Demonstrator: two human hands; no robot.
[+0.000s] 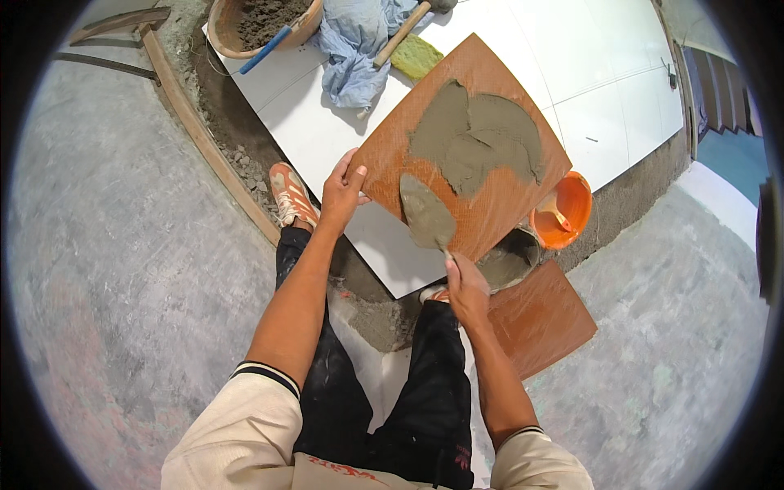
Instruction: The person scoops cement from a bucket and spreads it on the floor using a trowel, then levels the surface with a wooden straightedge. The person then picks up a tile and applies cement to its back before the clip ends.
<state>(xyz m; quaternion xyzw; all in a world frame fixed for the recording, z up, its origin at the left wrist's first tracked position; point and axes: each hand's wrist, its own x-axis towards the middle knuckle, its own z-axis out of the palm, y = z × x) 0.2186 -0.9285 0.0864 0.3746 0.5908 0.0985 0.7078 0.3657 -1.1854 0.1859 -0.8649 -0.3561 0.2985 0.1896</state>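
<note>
My left hand (341,193) grips the left corner of a square reddish-brown tile (392,155), held face down and tilted above the floor. A patch of grey mortar (478,139) covers the tile's upper middle. My right hand (465,286) holds a trowel (425,216) whose mortar-coated blade rests on the tile's lower part, just below the mortar patch.
White laid tiles (588,73) stretch ahead. An orange bucket (572,204), a pail of grey mortar (510,263) and a second brown tile (539,318) sit to the right. A basin of mortar (261,20), blue cloth (355,49), yellow sponge (415,55) and a mallet (400,34) lie at the back.
</note>
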